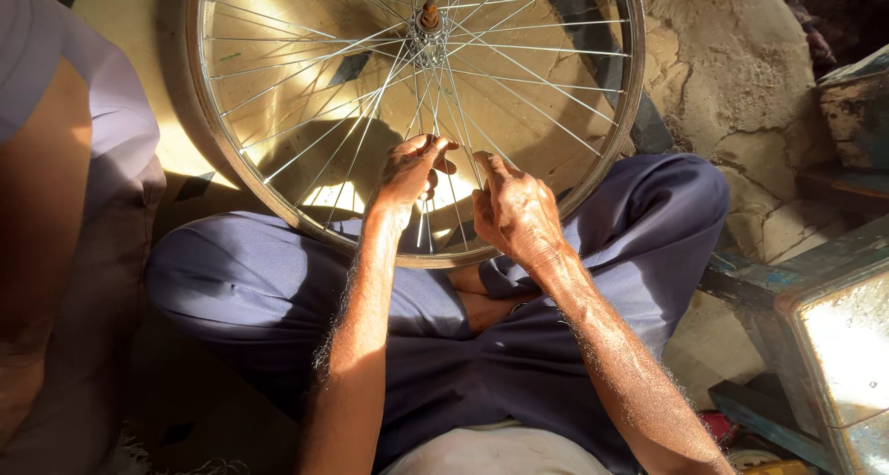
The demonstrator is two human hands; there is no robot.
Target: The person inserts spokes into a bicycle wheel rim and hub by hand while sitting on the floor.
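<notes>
Wheel rim [243,174] — shiny, smooth metal

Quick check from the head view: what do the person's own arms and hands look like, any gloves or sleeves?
Both forearms are bare and hairy, with no sleeves in view. The left hand and right hand wear no gloves, and no rings or watch show. Below them are dark blue trousers and a pale garment at the waist.

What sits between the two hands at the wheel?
In the head view, thin wheel spokes run through the gap between left hand and right hand; nothing else. Both hands pinch spokes.
</notes>
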